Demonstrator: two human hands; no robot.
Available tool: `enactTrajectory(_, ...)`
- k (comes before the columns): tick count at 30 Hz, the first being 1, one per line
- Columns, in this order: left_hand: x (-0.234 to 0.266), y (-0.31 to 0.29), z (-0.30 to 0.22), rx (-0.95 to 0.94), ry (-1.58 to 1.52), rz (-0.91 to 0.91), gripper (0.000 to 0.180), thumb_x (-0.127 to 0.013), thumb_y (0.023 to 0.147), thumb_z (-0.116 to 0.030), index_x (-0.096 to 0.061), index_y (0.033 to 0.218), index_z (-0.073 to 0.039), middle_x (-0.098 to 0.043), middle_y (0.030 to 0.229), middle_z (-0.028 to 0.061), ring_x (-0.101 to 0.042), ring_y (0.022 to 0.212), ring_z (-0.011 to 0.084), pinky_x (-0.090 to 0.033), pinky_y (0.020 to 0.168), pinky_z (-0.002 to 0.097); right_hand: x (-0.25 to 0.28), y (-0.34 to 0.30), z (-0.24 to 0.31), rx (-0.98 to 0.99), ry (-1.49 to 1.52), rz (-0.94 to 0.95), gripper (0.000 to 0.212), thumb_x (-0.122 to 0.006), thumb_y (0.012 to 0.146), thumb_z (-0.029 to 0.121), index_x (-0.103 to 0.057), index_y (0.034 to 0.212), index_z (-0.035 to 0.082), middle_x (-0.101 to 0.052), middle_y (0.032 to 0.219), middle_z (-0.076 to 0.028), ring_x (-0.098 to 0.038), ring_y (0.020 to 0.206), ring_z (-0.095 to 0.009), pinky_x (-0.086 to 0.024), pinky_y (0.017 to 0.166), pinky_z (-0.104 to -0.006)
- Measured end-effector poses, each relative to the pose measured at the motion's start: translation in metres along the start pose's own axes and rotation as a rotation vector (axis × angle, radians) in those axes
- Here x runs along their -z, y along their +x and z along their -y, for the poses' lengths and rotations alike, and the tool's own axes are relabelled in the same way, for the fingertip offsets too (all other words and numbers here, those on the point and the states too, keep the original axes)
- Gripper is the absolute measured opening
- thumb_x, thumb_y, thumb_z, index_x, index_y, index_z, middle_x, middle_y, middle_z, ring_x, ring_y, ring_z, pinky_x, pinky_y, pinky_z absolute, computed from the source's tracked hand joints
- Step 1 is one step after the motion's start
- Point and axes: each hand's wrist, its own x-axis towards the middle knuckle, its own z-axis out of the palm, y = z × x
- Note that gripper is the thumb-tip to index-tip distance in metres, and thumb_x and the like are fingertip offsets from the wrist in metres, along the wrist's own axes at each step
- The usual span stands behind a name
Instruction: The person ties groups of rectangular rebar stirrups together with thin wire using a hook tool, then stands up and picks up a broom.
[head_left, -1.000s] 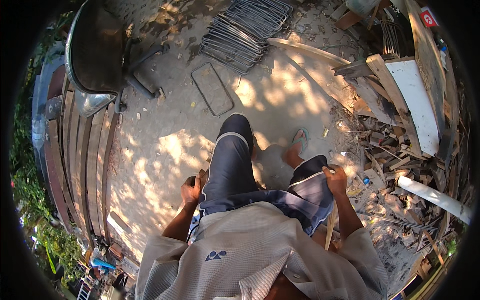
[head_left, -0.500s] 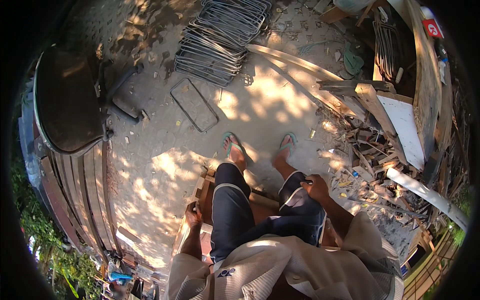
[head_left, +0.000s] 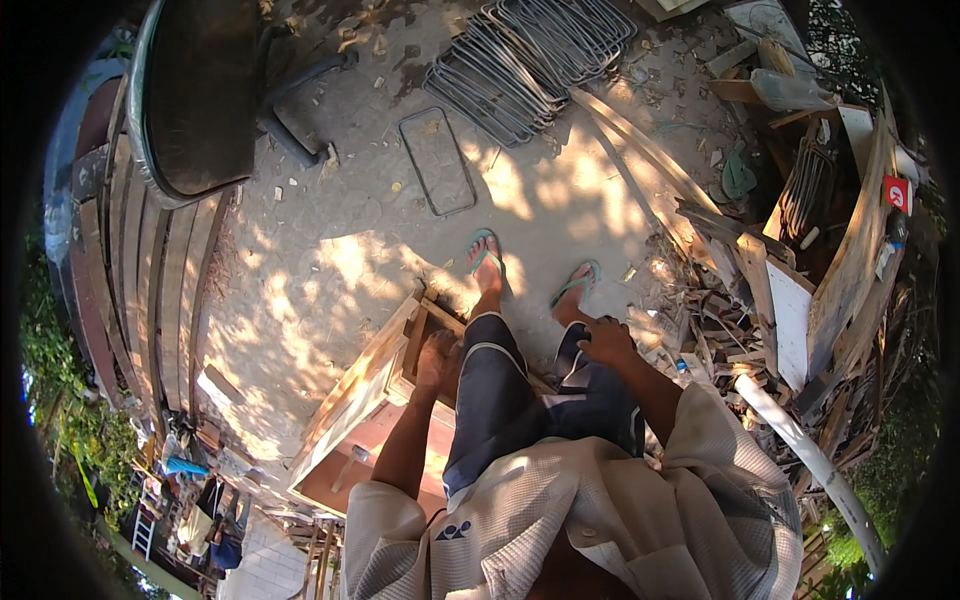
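Overhead, from the head camera, we look down past a pale shirt [head_left: 590,490] and dark shorts [head_left: 490,395] to two feet in green sandals, planted apart on sandy ground [head_left: 350,180]. Our left hand [head_left: 438,360] lies just beside the left thigh, over the near corner of a wooden box [head_left: 350,405]; its fingers are in shade, and we cannot tell whether they grip the edge. Our right hand [head_left: 605,340] rests on the right knee, fingers bent over the shorts; whether they pinch the cloth we cannot tell. The wooden box sits left of the legs, tilted in our view, light wood outside, reddish panel within, partly hidden by the left forearm. Ahead of the feet, one rectangular metal loop [head_left: 459,156] lies flat, near but apart from a heap of similar metal loops [head_left: 530,65]. Upper left, we note a dark chair [head_left: 195,100], with long planks [head_left: 165,290] below it. To the right, scrap wood [head_left: 720,330] is piled beside a white panel [head_left: 790,325] and a pale pole [head_left: 810,455]. Sun patches dapple the ground.
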Motion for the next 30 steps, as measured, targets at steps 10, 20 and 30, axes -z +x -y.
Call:
enactTrajectory(10,0.0,-0.091,-0.144,-0.396,0.282,0.428,0.042,-0.07,0.083,-0.041,-0.07,0.114,-0.012,-0.055,0.136,0.0098,-0.044,0.132,0.0318,-0.036,0.11,0.0492,0.09,0.024,0.055,0.609,-0.375,0.397,0.04,-0.07,0.079,0.034,-0.07,0.111,0.01,-0.064,0.12,-0.012,-0.059,0.115,-0.035,-0.045,0.094,-0.0542)
enactTrajectory(20,-0.054,-0.092,-0.232,-0.087,-0.105,0.249,0.016,-0.072,0.087,-0.016,-0.07,0.094,-0.002,-0.068,0.086,0.0125,-0.066,0.083,0.028,-0.053,0.077,0.0358,0.121,0.107,0.025,0.504,-0.452,0.588,0.03,-0.06,0.083,0.017,-0.072,0.108,0.006,-0.067,0.117,-0.016,-0.061,0.114,-0.035,-0.047,0.092,-0.0529)
enactTrajectory(30,-0.098,-0.044,-0.184,0.255,-0.415,0.724,0.018,-0.071,0.087,-0.015,-0.068,0.098,-0.001,-0.069,0.092,0.0153,-0.069,0.084,0.0252,-0.052,0.077,0.0335,0.144,0.245,0.032,0.452,-0.334,0.278,0.035,-0.052,0.089,0.019,-0.064,0.12,0.005,-0.061,0.127,-0.016,-0.059,0.118,-0.034,-0.047,0.093,-0.0507)
